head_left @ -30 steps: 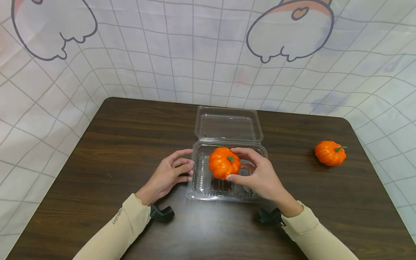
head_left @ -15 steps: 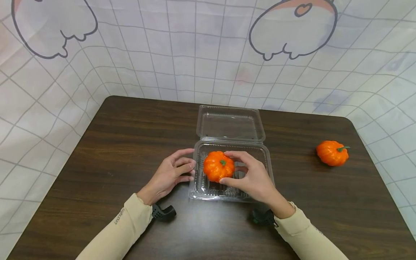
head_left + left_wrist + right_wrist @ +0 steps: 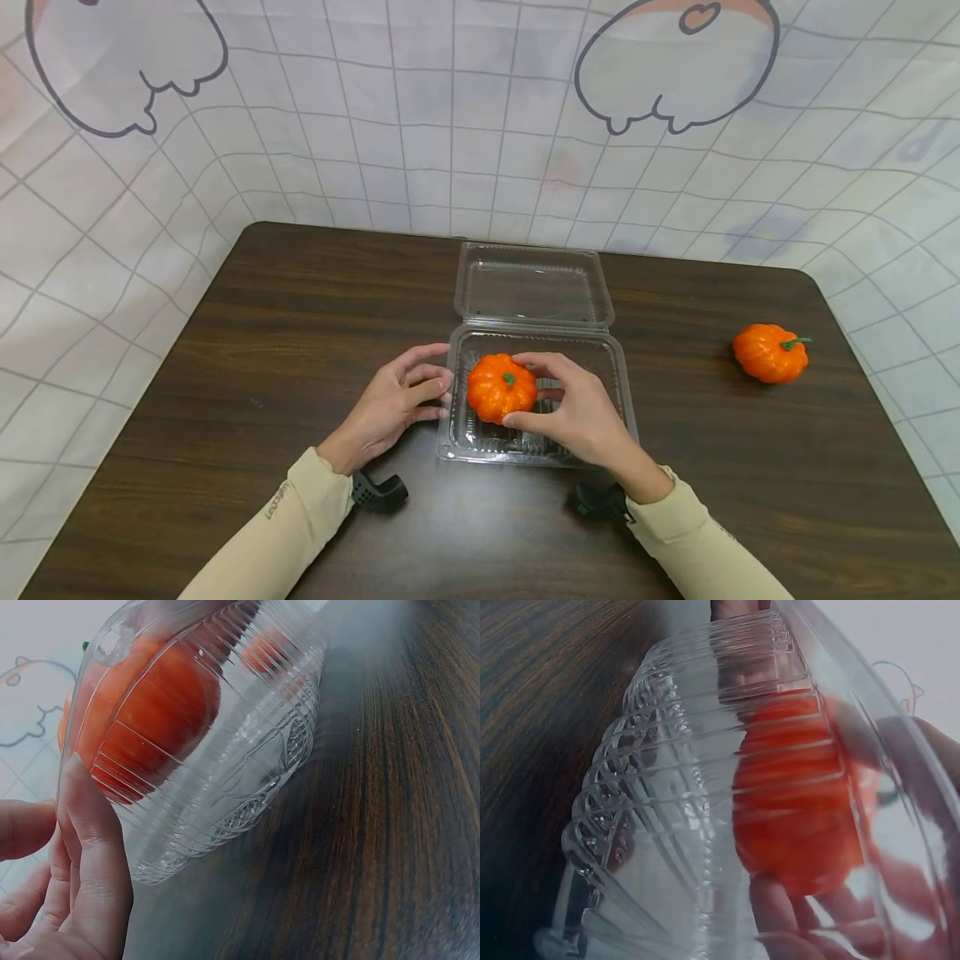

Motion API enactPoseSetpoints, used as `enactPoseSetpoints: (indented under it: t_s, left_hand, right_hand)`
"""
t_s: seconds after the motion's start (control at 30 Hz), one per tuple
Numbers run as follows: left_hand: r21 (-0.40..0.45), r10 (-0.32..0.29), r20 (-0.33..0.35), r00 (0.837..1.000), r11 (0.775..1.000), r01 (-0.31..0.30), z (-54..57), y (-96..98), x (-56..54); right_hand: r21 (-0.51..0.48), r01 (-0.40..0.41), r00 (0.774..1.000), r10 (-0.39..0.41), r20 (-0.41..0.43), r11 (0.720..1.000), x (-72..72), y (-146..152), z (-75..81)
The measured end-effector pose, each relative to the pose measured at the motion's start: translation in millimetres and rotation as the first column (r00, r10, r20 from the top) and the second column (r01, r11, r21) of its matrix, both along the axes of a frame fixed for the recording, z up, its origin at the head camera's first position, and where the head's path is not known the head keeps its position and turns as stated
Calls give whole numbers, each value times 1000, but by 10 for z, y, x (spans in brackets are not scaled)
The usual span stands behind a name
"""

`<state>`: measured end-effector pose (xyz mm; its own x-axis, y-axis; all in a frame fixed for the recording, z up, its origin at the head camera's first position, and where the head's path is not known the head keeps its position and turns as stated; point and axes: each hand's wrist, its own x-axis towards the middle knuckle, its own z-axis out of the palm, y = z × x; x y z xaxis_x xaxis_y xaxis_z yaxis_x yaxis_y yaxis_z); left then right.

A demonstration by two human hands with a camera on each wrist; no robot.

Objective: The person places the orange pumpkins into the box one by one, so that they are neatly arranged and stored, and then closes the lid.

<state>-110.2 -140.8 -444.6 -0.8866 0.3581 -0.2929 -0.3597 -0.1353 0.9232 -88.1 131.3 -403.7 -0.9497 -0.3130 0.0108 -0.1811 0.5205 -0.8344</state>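
Observation:
A small orange pumpkin (image 3: 501,388) with a green stem is held by my right hand (image 3: 577,408), thumb at its near side and fingers at its far side. Seen through the clear wall in the right wrist view, the pumpkin (image 3: 799,795) hangs inside the base, with a gap beneath it. The clear plastic clamshell container (image 3: 525,456) lies with its lid (image 3: 534,287) folded back flat. At the left side of the base, my left hand (image 3: 390,400) pinches the rim between thumb and fingers; the left wrist view shows the fingertips (image 3: 79,780) against the wall.
Another orange pumpkin (image 3: 770,353) lies on its side at the right of the dark wooden table (image 3: 315,292), stem pointing right. A white grid-patterned cloth (image 3: 450,125) surrounds the table at the back and sides. Each wrist carries a dark camera mount (image 3: 378,492).
My right hand has carried the pumpkin left and slightly toward me, over the left half of the container base. My left hand has stayed at the rim.

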Motion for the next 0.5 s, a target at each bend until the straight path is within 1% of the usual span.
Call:
enactPoseSetpoints:
  t_s: [0.3, 0.5]
  left_hand:
    - [-3, 10, 6, 1000, 1000, -10, 30, 3, 10]
    - [-14, 13, 12, 1000, 1000, -12, 17, 7, 4]
  right_hand:
    - [52, -5, 999, 3, 39, 999, -31, -13, -27]
    - [65, -16, 998, 12, 62, 998, -42, -28, -52]
